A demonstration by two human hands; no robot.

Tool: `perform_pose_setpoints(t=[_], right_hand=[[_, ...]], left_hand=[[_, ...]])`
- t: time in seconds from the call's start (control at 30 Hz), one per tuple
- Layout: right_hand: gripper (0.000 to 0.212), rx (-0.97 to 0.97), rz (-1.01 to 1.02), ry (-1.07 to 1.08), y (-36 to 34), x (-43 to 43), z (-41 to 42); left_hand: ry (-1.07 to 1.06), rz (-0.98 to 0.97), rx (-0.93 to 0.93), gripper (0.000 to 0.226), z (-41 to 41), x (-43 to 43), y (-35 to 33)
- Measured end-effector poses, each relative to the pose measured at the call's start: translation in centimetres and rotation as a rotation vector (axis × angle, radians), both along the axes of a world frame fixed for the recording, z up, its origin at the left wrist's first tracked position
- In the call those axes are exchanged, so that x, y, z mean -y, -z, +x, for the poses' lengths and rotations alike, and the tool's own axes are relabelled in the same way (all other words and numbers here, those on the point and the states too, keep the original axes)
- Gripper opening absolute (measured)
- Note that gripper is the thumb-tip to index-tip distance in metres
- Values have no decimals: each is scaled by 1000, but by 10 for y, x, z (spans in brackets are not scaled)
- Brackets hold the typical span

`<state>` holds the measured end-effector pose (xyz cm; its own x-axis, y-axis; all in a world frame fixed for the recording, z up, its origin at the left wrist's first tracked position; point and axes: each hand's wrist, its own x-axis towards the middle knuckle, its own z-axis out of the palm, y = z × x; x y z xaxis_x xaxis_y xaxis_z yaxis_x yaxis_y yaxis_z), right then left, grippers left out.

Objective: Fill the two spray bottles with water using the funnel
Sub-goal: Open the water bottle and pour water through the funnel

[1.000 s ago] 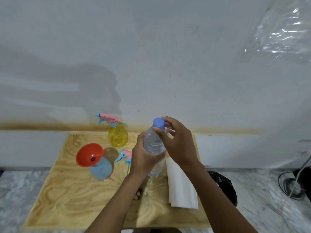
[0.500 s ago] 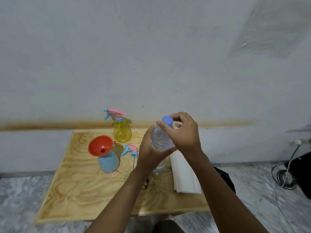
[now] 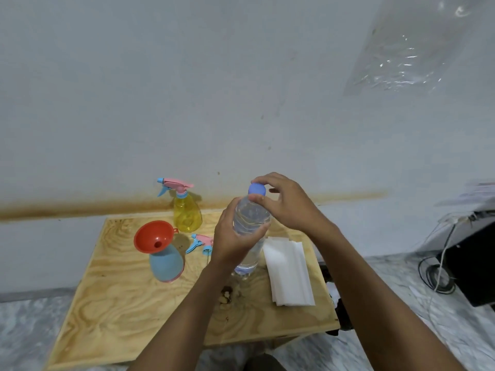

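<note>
The right hand (image 3: 289, 203) keeps twisting the blue cap (image 3: 257, 189) while the left hand (image 3: 233, 236) still squeezes the water bottle (image 3: 250, 223), so pouring comes soon into the red funnel (image 3: 152, 236) on the blue spray bottle (image 3: 166, 263) at nine o'clock, below the capped yellow spray bottle (image 3: 186, 215).

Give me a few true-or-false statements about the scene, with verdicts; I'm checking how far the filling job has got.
1. The funnel sits in the blue bottle. True.
2. The yellow bottle has no spray head. False: its pink spray head is on; the loose spray head lies on the board beside the blue bottle.
3. The left hand holds the water bottle. True.
4. The cap is already off. False: it is on the water bottle, with the right hand pinching it.
5. The tissues lie left of the funnel. False: they lie at the board's right side.
</note>
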<state>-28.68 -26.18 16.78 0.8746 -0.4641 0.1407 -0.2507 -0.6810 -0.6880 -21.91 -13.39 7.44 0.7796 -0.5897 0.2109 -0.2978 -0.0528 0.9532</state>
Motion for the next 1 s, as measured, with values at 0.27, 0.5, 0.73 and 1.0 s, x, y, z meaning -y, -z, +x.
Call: perform_pose_setpoints(t=[0.27,0.5,0.73,1.0], right_hand=[[44,24,-2,127,-9,-2,1],[31,-20,-121,102,-19,-8,1],[33,-125,-196,-145,-27,8,-6],[43,-98,-139,137,-21,-4,4]], left_hand=[[8,17,-13,72,2,2,7],[19,19,-33,71,4,3,9],[34,-8,-26,69,3,2,9],[38,-4,-39,71,2,1,9]])
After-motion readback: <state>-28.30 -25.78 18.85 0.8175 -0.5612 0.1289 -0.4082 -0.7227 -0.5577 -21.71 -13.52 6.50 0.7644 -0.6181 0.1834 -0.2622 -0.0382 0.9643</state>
